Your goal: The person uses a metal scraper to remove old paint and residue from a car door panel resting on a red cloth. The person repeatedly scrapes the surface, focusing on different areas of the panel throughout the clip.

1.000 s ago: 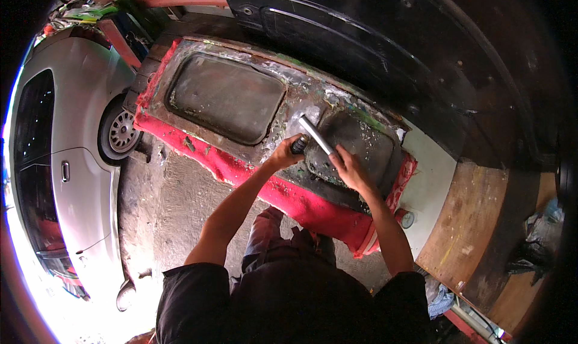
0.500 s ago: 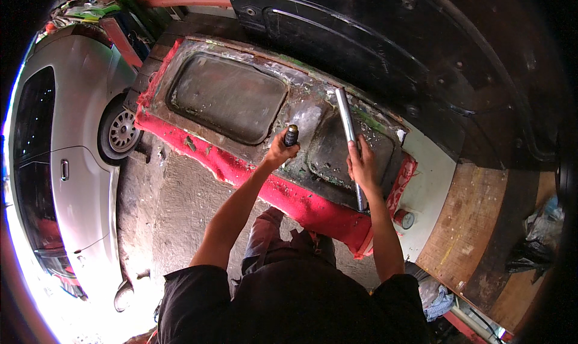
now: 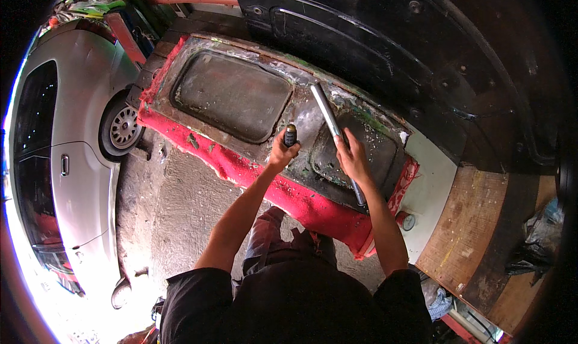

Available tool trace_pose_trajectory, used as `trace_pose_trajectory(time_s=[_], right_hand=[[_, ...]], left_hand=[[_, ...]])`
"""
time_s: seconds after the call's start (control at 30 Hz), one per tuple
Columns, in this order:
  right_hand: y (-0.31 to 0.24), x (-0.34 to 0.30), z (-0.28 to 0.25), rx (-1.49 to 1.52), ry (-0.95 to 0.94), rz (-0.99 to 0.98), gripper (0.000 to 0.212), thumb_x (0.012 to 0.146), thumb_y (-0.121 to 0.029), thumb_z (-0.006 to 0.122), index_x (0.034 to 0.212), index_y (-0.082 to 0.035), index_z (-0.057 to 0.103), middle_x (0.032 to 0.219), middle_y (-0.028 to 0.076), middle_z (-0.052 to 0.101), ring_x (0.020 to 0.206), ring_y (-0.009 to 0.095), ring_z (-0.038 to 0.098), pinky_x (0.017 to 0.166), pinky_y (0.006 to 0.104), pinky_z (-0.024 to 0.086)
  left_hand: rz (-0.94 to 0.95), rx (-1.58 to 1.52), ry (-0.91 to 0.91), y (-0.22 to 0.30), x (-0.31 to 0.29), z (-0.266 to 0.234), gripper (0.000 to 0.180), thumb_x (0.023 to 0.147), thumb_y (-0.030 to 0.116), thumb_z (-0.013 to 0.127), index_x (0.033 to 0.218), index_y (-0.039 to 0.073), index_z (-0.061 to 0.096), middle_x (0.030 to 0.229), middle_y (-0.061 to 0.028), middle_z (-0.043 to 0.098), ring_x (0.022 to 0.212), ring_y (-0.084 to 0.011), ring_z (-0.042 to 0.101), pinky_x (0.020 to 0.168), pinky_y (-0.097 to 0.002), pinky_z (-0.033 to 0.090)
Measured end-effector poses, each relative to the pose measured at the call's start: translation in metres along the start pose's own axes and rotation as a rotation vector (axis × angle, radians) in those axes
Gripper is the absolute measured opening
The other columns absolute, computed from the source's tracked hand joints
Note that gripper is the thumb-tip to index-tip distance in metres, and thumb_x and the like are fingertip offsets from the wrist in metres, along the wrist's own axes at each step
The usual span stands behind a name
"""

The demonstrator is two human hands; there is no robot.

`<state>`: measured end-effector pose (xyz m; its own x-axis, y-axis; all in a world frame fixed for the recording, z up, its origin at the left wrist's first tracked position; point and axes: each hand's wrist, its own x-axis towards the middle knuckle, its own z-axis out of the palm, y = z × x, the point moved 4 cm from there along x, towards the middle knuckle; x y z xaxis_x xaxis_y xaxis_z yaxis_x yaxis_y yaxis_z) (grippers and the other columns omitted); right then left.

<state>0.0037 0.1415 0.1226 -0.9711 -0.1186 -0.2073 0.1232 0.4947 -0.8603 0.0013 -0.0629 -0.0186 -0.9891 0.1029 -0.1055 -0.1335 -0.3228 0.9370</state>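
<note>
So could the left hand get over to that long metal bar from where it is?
Probably yes. The left hand, gripping a small dark handle, sits close beside the metal bar under the right hand, with only bare panel between.
</note>
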Motion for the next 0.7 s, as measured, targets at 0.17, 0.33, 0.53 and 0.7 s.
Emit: trace_pose_trajectory(time_s=[0.17, 0.33, 0.53, 0.7], right_hand=[[0.011, 0.009, 0.010, 0.047, 0.009, -0.047, 0.059, 0.097, -0.038, 0.054, 0.135, 0.004, 0.042, 0.057, 0.000, 0.047, 0.043, 0.007, 0.043, 0.038, 0.0245, 0.033], [0.005, 0.019, 0.011, -0.093, -0.037, -0.172, 0.054, 0.097, -0.039, 0.054, 0.130, 0.003, 0.046, 0.058, -0.001, 0.047, 0.049, 0.008, 0.046, 0.042, 0.0240, 0.036], [-0.006, 0.029, 0.001, -0.094, 0.060, -0.085, 0.048, 0.097, -0.043, 0.050, 0.112, 0.002, 0.053, 0.067, 0.013, 0.055, 0.062, 0.028, 0.057, 0.056, 0.0384, 0.043], [0.003, 0.022, 0.003, -0.423, -0.139, -0.315, 0.031, 0.097, -0.036, 0.051, 0.101, -0.006, 0.052, 0.065, 0.016, 0.051, 0.058, 0.037, 0.054, 0.054, 0.0411, 0.042]], left_hand=[[-0.007, -0.007, -0.056, -0.003, 0.001, 0.002, 0.027, 0.080, -0.001, 0.063, 0.100, 0.010, 0.048, 0.069, 0.0052, 0.046, 0.056, -0.0042, 0.045, 0.048, -0.0231, 0.037], [-0.033, 0.071, -0.046, 0.002, -0.002, 0.007, 0.030, 0.079, -0.001, 0.064, 0.102, 0.010, 0.048, 0.070, 0.0056, 0.047, 0.058, -0.0040, 0.046, 0.049, -0.0225, 0.038], [-0.059, 0.037, -0.024, -0.002, -0.001, 0.007, 0.031, 0.079, -0.002, 0.064, 0.103, 0.009, 0.048, 0.071, 0.0059, 0.047, 0.059, -0.0042, 0.046, 0.050, -0.0220, 0.039], [0.034, -0.004, -0.078, 0.003, -0.003, 0.010, 0.028, 0.080, -0.001, 0.064, 0.099, 0.009, 0.048, 0.071, 0.0055, 0.046, 0.059, -0.0042, 0.046, 0.050, -0.0221, 0.038]])
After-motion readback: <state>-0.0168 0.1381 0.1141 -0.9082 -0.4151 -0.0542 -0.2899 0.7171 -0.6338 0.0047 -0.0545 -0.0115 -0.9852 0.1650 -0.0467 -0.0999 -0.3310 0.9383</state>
